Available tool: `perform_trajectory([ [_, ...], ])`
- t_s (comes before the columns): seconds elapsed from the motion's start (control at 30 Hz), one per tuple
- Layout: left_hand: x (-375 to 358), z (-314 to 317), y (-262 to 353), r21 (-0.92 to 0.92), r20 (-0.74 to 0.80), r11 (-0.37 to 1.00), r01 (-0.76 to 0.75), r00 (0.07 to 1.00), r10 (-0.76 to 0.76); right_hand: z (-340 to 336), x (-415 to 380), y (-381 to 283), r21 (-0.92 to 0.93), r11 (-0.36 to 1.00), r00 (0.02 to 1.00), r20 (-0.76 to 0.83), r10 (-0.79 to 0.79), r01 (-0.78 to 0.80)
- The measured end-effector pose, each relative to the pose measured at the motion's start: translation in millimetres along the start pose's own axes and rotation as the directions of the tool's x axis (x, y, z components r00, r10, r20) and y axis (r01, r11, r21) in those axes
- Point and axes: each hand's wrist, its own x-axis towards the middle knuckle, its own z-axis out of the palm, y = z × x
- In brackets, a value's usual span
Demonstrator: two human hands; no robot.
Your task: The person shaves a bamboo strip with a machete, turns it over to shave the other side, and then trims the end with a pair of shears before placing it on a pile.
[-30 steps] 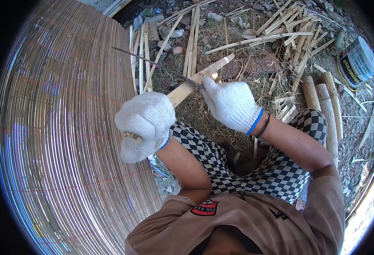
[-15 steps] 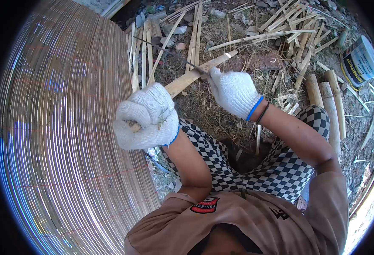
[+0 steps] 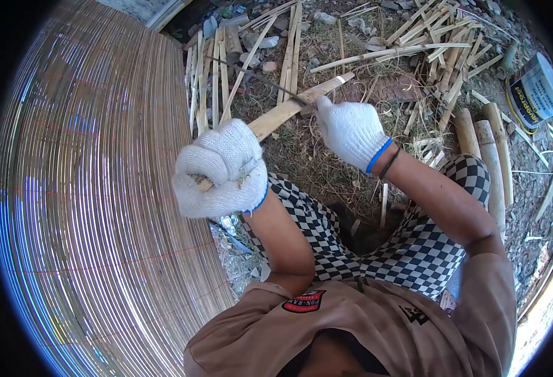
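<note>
My left hand (image 3: 220,168), in a white knitted glove with a blue cuff, is closed around a flat bamboo strip (image 3: 276,119). One end of the strip pokes out of the fist, and the rest slants up and to the right. My right hand (image 3: 352,135), gloved the same way, is closed on a knife whose handle is mostly hidden by the fingers. The knife's long, dark, thin blade (image 3: 292,96) crosses the strip and points to the upper left. Its edge appears to meet the strip near the right hand.
A large slatted bamboo blind (image 3: 113,163) fills the left side. Split bamboo strips (image 3: 443,47) lie heaped at the upper right, with others (image 3: 220,78) behind my left hand. Bamboo poles (image 3: 490,151) and a labelled bucket (image 3: 536,94) are at right. Shavings litter the ground.
Both hands have shifted slightly to the right, still holding the bamboo strip and the knife. The blade has moved a little along with my right hand.
</note>
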Motion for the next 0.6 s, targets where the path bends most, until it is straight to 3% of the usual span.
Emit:
perform_trajectory([
  [0.03,-0.5,1.3,1.8,0.009,0.006,1.0,0.0,1.0,0.0,23.3,2.5,27.6,-0.009,1.0,1.0,0.023,-0.011,0.011],
  [0.1,3.5,1.6,-0.6,0.009,0.029,1.0,-0.021,0.999,0.021,-1.0,-4.0,18.2,0.004,0.997,0.993,0.081,0.081,-0.081],
  [0.23,-3.6,4.6,-5.0,-0.037,-0.279,0.995,-0.091,0.957,0.077,-32.1,-10.2,-27.3,0.071,0.997,0.999,0.032,-0.037,0.035],
  [0.33,-0.8,-3.9,1.2,0.042,-0.113,0.998,-0.056,0.992,0.06,-6.8,0.6,-11.0,0.098,0.995,1.0,0.002,-0.009,0.009],
  [0.47,2.0,-7.6,-4.5,0.011,-0.196,0.994,-0.107,0.975,0.108,-32.7,-1.0,-34.3,0.076,0.993,0.994,0.066,-0.09,0.085],
  [0.6,-2.7,-12.8,1.6,0.036,-0.186,0.995,-0.093,0.978,0.098,20.4,5.0,5.1,0.038,0.999,0.999,0.047,0.011,-0.013],
])
